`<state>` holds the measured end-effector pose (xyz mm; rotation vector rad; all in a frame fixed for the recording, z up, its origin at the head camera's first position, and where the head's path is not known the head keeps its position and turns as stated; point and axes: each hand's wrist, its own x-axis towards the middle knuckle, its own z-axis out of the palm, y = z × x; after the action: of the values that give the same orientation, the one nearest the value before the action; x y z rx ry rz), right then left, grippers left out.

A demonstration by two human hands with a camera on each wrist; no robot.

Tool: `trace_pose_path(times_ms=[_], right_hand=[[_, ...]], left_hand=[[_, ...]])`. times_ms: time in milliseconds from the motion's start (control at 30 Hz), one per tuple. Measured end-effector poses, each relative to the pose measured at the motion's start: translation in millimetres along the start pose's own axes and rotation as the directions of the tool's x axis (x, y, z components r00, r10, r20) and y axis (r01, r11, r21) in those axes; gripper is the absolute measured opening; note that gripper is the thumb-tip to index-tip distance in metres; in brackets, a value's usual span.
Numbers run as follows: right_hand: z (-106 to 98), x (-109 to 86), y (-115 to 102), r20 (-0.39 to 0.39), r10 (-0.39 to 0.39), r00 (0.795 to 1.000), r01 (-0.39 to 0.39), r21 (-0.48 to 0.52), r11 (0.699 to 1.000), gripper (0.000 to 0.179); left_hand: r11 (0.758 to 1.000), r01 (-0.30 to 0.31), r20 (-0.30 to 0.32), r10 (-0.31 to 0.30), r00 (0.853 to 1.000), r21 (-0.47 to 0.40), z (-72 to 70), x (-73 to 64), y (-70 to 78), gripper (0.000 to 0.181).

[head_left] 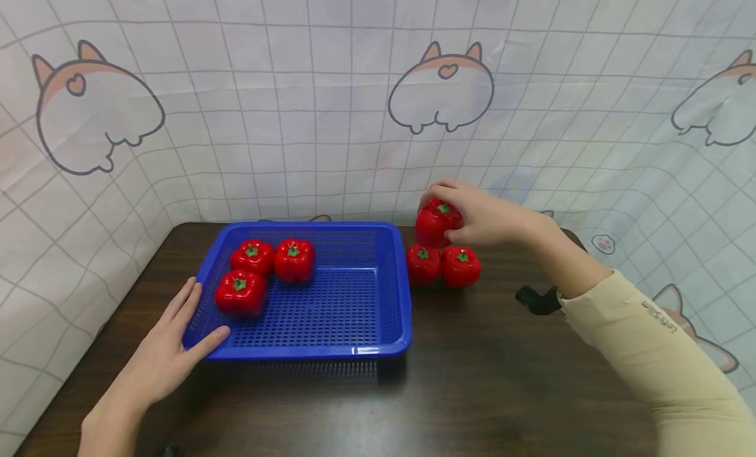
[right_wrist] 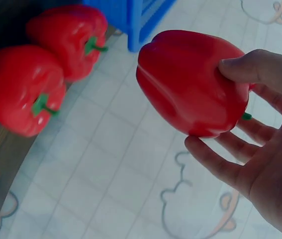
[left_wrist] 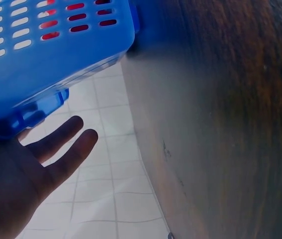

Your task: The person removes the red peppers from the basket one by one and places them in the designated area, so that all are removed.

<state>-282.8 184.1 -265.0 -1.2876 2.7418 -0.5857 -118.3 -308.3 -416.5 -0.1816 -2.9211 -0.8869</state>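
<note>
Cloth (head_left: 331, 115): it hung behind the table (head_left: 472, 371) and round its sides, white, ruled with grey lines and printed with orange-eared cartoon animals (head_left: 440, 96).
Table: its dark brown, wood-grained top carried the basket (head_left: 319, 352) on the left and the loose peppers (head_left: 462, 271) just beside that, to the right.
Basket: it was blue, rectangular and slotted, and stood upright with three basket peppers (head_left: 242, 299) inside.
Sleeve (head_left: 650, 352): pale yellow with small dark lettering, it ended short of the wrist and left part of the right forearm (head_left: 568, 257) bare.
Left hand (head_left: 164, 355): it was open at the basket's near left corner, fingers nearly straight along the outside, thumb stretched out over the rim; how firmly it touched could not be told.
Right hand (head_left: 481, 214): it gripped the held pepper (head_left: 434, 228), thumb on one side and fingertips round the other.
Held pepper: red and glossy, it was up off the table, right of the basket and apart from the loose peppers; in the right wrist view its stem end faced the palm.
Basket peppers: they were red and sat close together toward the left, two behind and one in front.
Loose peppers: both were red and sat side by side.
Black thing (head_left: 537, 300): it showed near the right forearm; what it was could not be told.
Stems (head_left: 462, 255): they were green and pointed up on the peppers set down.
</note>
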Motion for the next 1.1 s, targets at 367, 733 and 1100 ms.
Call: trace_pose_path(times_ms=[367, 733, 1100], right_hand=[[-9.1, -33.8, 39.6, -0.060, 0.090, 0.994, -0.090, 0.009, 0.996, 0.050], [-9.8, -66.1, 63.4, -0.039, 0.170, 0.985, -0.168, 0.046, 0.985, 0.049], [5.3, -77.6, 81.1, -0.004, 0.184, 0.983, -0.183, 0.090, 0.979, 0.051]], left_hand=[[1.000, 0.014, 0.015, -0.014, 1.000, 0.012, -0.8, 1.0, -0.4, 0.094], [1.000, 0.016, 0.017, -0.016, 1.000, 0.014, -0.9, 1.3, -0.8, 0.094], [1.000, -0.012, -0.008, 0.012, 1.000, -0.001, -0.3, -0.1, -1.3, 0.093]])
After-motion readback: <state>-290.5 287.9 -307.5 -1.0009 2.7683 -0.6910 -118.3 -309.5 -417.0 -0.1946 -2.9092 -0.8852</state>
